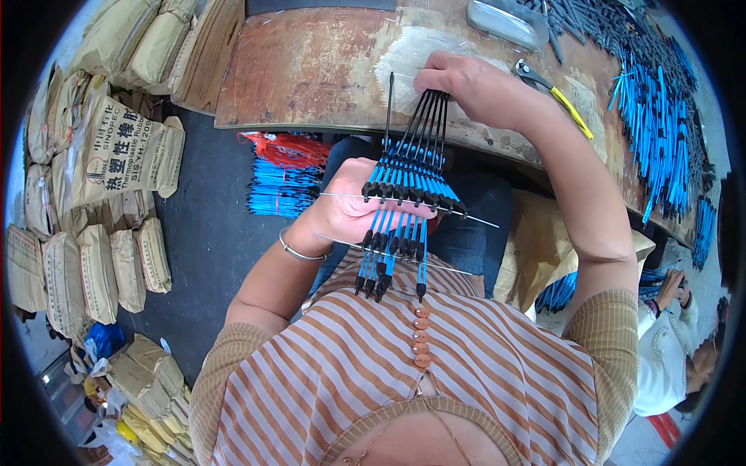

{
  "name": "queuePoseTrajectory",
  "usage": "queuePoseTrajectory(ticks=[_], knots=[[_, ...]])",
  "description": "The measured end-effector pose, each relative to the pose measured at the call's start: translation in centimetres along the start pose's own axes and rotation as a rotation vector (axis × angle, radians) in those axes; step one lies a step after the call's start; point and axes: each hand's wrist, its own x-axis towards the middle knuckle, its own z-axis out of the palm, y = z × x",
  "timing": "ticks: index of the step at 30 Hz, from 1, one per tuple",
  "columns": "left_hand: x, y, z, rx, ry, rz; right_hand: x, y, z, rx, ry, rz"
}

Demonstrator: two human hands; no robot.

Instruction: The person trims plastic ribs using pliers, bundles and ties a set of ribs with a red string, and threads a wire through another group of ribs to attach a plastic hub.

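Observation:
My left hand (348, 203) is closed around a fan of thin blue rods with black ends (421, 177), held above my lap. Thin metal wires (483, 222) run crosswise through the black joints and stick out at both sides. Below the hand, more blue lengths with black tips (381, 268) hang toward my striped top. My right hand (472, 84) is closed at the far end, where several black tips come together at its fingers. A short wire reaches from those fingers to the black tip of one rod (389, 105) standing apart at the left.
A worn wooden table (303, 70) lies ahead, bearing yellow-handled pliers (571, 113), a clear plastic box (509, 23) and heaped blue-and-black rods (660, 140). Bundled rods (280, 186) with red strands (291, 151) sit below its edge. Paper sacks (116, 155) line the left; another person (668, 342) sits right.

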Motion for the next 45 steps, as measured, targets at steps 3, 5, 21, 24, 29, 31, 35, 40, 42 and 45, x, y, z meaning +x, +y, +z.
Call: queuePoseTrajectory(ticks=[3,5,21,24,29,31,35,40,42,45], knots=[[0.0,0.3,-0.2,0.005,-0.014,-0.008,0.2,0.0,-0.2,-0.004,-0.029,-0.003],[0.0,0.3,0.0,-0.393,0.037,-0.169,0.4,0.1,0.3,-0.066,0.019,-0.026],[-2.4,1.3,2.3,0.182,-0.116,0.112,-3.0,-6.2,2.2,-0.472,0.330,-0.044],[-4.0,1.7,4.3,0.409,-0.237,0.302,-5.3,-8.5,3.4,-0.312,0.385,-0.020],[-6.2,-0.4,7.6,0.660,-0.354,0.509,-8.7,-9.4,8.9,0.049,0.325,-0.124],[-7.8,-2.3,8.7,0.646,-0.343,0.488,-9.8,-9.5,12.7,0.245,0.238,-0.167],[-9.4,-5.3,9.1,0.322,-0.226,0.125,-10.1,-9.5,17.5,0.461,0.139,-0.164],[-6.7,-6.3,7.7,0.088,0.098,-0.015,-10.4,-8.5,18.6,0.812,-0.012,0.067],[-4.7,-6.6,7.6,-0.085,0.324,-0.176,-10.1,-6.0,22.0,0.754,-0.020,0.066],[-2.9,-7.4,6.5,-0.202,0.308,-0.213,-10.3,-4.7,20.1,0.704,-0.007,0.064]])
